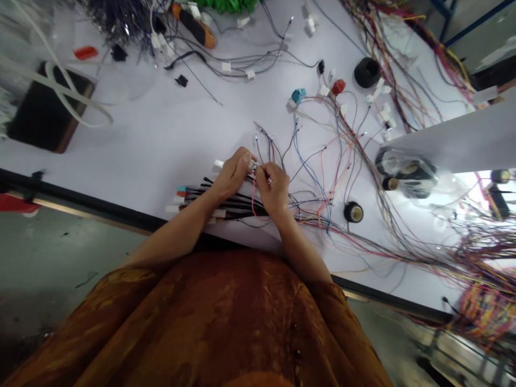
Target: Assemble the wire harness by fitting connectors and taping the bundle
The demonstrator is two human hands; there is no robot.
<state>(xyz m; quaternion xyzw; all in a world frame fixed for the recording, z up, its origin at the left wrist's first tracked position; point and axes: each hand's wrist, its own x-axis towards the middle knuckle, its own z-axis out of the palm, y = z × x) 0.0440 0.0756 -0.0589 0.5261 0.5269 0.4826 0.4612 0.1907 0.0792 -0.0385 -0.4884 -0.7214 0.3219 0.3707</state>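
Left hand (233, 174) and right hand (273, 185) fingers pinch a small white plug (252, 164) near the bench (161, 140) front edge; light, rigid; its wires (282, 156) limp, best held at the plug body.

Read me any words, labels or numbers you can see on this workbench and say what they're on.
None can be read. The white connector between the left hand and right hand, the tape rolls and the clear bag show no legible print; any marking is too small or blurred.

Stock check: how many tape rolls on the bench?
3 clear: black tape roll at the far right, small roll right of the right hand, another beside the clear bag. More may be hidden inside.
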